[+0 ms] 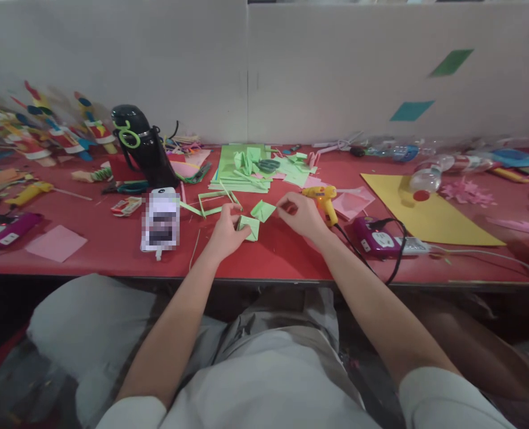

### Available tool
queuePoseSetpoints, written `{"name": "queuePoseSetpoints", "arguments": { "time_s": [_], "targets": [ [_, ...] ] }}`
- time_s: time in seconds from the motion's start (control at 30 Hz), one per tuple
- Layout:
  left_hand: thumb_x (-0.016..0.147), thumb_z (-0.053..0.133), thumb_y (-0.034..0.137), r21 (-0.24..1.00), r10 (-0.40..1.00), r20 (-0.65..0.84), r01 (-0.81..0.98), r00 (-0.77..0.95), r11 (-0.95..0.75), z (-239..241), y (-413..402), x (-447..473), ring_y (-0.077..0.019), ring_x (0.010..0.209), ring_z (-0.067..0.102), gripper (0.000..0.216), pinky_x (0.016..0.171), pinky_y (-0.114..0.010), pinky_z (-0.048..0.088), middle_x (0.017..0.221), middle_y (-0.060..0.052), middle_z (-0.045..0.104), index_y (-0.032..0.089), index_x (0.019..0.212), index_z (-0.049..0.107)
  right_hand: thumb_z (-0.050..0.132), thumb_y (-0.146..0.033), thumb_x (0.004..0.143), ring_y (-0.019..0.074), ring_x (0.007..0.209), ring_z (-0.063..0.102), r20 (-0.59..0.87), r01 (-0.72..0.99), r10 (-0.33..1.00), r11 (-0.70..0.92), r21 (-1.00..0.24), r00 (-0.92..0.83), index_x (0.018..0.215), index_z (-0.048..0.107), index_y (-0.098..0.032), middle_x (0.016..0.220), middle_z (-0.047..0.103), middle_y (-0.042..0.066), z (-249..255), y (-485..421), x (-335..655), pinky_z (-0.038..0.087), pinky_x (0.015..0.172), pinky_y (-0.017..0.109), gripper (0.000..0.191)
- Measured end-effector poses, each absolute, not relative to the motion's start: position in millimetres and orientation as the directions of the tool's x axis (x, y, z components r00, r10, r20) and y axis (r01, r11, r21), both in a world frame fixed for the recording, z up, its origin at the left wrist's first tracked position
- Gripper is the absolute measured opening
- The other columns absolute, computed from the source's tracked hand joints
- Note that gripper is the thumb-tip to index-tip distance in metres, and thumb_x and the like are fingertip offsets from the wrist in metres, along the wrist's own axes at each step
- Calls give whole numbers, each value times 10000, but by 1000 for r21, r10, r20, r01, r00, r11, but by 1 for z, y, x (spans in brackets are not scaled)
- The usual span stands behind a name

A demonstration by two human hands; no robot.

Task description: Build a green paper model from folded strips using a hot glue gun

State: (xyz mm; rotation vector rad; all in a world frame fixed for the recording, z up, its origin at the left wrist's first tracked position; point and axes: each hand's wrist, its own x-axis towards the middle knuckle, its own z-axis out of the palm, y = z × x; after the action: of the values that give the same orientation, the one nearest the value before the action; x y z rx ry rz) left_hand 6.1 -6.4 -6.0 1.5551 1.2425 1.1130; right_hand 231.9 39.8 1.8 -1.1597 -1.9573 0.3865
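Note:
My left hand (228,231) has its fingers closed on the edge of a small folded square of light green paper (250,229) near the table's front. Just to the right, the fingertips of my right hand (303,215) pinch the corner of a second folded green paper piece (262,210). The two pieces lie close together above the red tabletop (282,259). A yellow glue gun (324,199) rests right beside my right hand. Thin green paper strips (210,202) form an open frame beyond my left hand.
A phone (160,219) and a black bottle (145,146) stand to the left. Green paper sheets (228,167) and scissors (268,165) lie behind. At right are a purple power strip (374,238) with cables, yellow paper (447,220) and a plastic bottle (426,179). Someone's arm shows at the right edge.

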Motion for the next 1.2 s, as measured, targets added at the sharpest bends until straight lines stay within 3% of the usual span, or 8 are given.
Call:
{"name": "queuePoseSetpoints", "arguments": {
  "time_s": [0.07, 0.2, 0.27, 0.4, 0.53, 0.7, 0.93, 1.2],
  "targets": [
    [753, 632, 172, 947, 983, 146, 270, 115, -173, -6, -6, 6, -110, 581, 535, 452, 596, -239, 378, 696, 66, 594, 223, 1140, 403, 591, -145, 767, 209, 810, 654, 550, 544, 785, 605, -581, -285, 813, 616, -199, 909, 673, 72, 1, 36, 230, 557, 735, 346, 75],
    [759, 629, 188, 943, 983, 146, 285, 113, -173, -8, -5, 6, -116, 593, 549, 448, 607, -244, 384, 711, 58, 610, 223, 1142, 399, 599, -78, 708, 294, 1260, 552, 538, 518, 701, 711, -476, -467, 1208, 596, -192, 1336, 576, 150, -3, 34, 227, 491, 1024, 474, 513],
    [759, 629, 189, 943, 983, 141, 285, 117, -169, -8, -6, 6, -118, 600, 553, 451, 611, -247, 392, 737, 48, 630, 223, 1144, 397, 609, -94, 747, 296, 1360, 481, 490, 510, 681, 732, -451, -544, 1303, 573, -221, 1432, 533, 133, -6, 36, 225, 429, 1101, 509, 572],
    [765, 621, 188, 935, 982, 145, 307, 117, -175, -7, -7, 5, -118, 600, 542, 444, 609, -249, 391, 724, 57, 613, 226, 1149, 404, 557, -159, 869, 269, 1111, 651, 489, 562, 738, 673, -480, -466, 1053, 707, -210, 1147, 713, 100, -9, 42, 223, 522, 973, 465, 242],
    [758, 626, 174, 939, 985, 136, 302, 107, -163, -6, -8, 6, -116, 605, 556, 448, 615, -247, 387, 737, 55, 620, 223, 1146, 409, 578, -276, 916, 217, 831, 690, 589, 470, 772, 622, -626, -239, 928, 717, -175, 920, 740, 86, -5, 38, 220, 577, 764, 360, 172],
    [745, 626, 143, 962, 983, 133, 224, 125, -158, -3, -8, 9, -121, 661, 603, 455, 674, -258, 428, 770, 43, 653, 222, 1121, 383, 603, -323, 923, 198, 874, 701, 668, 340, 665, 746, -573, -333, 935, 752, -222, 962, 743, 66, 1, 24, 211, 586, 822, 345, 181],
    [710, 641, 112, 980, 983, 133, 130, 127, -149, -4, -6, 10, -117, 628, 594, 511, 635, -246, 433, 711, 63, 613, 218, 1127, 367, 539, -242, 927, 194, 950, 684, 672, 417, 545, 833, -363, -502, 1103, 743, -247, 1056, 702, 85, -6, 21, 203, 581, 870, 350, 270],
    [708, 662, 115, 985, 984, 128, 103, 126, -141, -5, -5, 10, -117, 656, 599, 518, 649, -250, 457, 739, 57, 607, 218, 1121, 367, 515, -182, 915, 205, 1001, 669, 690, 404, 452, 881, -246, -566, 1114, 729, -226, 1083, 682, 106, -6, 19, 202, 580, 880, 345, 296]
  ]
}}
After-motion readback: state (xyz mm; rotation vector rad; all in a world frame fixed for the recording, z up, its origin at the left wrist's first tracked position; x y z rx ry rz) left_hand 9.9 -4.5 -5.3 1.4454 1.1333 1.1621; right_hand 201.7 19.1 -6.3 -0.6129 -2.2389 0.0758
